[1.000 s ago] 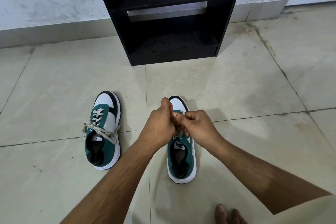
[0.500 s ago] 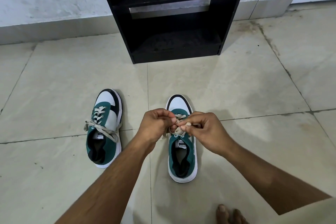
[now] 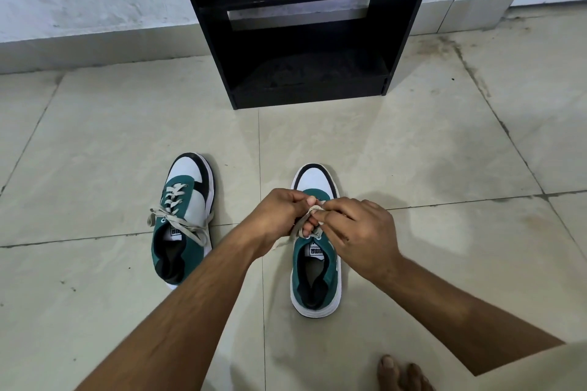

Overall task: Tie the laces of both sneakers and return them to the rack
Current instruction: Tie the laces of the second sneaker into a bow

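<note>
Sneakers on the floor, second bow in work

Sneakers: I count two, green and white, both standing on the tiled floor (image 3: 413,168) in front of the rack (image 3: 305,41), well apart from it. The left sneaker (image 3: 184,216) has its lace in a bow that looks finished, with loops spread over the tongue. The right sneaker (image 3: 316,251) is the one in work.

Both hands meet directly above the lace area of the right sneaker. The left hand (image 3: 276,216) is curled closed, thumb and fingers pinching the lace (image 3: 313,211); one free end hangs down past its wrist side toward the floor. The right hand (image 3: 359,232) is also curled, its fingertips pinching the same lace from the other side. How the lace runs between the fingers I cannot tell, because they cover it.

The relation that matters: the sneaker's long axis runs straight away from the person, toe toward the rack, heel toward the body. The lace lies across this axis, so the hands must pull apart sideways, left and right. Both hands are equally near to the knot. I judge that the bow is not yet tight.

One rack stands against the wall, with two shelves visible, both without shoes. One bare foot (image 3: 403,374) shows at the bottom edge. After the knot, both sneakers must go forward to the rack.
</note>
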